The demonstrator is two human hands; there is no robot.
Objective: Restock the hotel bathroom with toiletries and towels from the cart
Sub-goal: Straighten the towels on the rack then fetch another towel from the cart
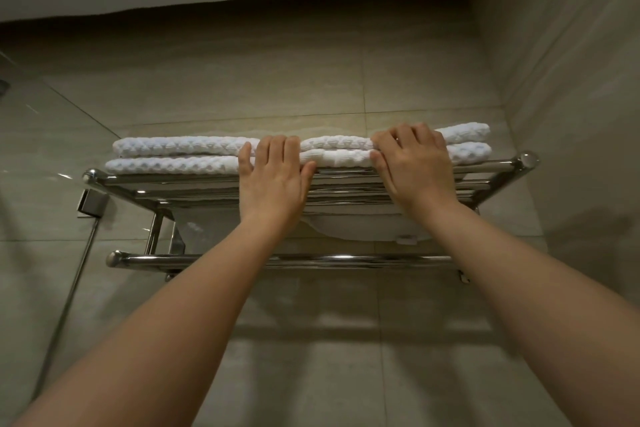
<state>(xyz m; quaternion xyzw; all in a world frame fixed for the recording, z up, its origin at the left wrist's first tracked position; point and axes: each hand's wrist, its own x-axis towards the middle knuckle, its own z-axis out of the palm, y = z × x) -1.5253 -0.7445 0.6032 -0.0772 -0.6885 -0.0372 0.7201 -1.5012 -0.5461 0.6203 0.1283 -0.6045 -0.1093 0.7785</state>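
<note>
Both bare forearms reach up and forward from the bottom edge of the view. Nearest beyond them runs the lower rail (207,258) of a chrome wall rack, a single round bar. A white shape (363,229) shows between this rail and the shelf above. It may be hanging cloth, but the view does not settle this.

The top shelf (138,180) consists of parallel chrome bars with a round cap at each front corner. The towels (194,146), two white waffle-weave pieces folded flat, lie stacked one on the other on this shelf. They span nearly its full width, with a long edge toward the camera.

The left hand (273,177) rests against the front edge of the stack, left of centre. Its fingers (277,149) are straight and close together, laid over both layers, and the thumb touches the lower layer's edge. The right hand (415,166) sits right of centre. Its fingers are bent over the top of the upper layer with the thumb against the front of the lower layer, pinching the stack.

A glass panel (41,149) stands at the left. Beige wall tiles (242,80) back the rack.
</note>
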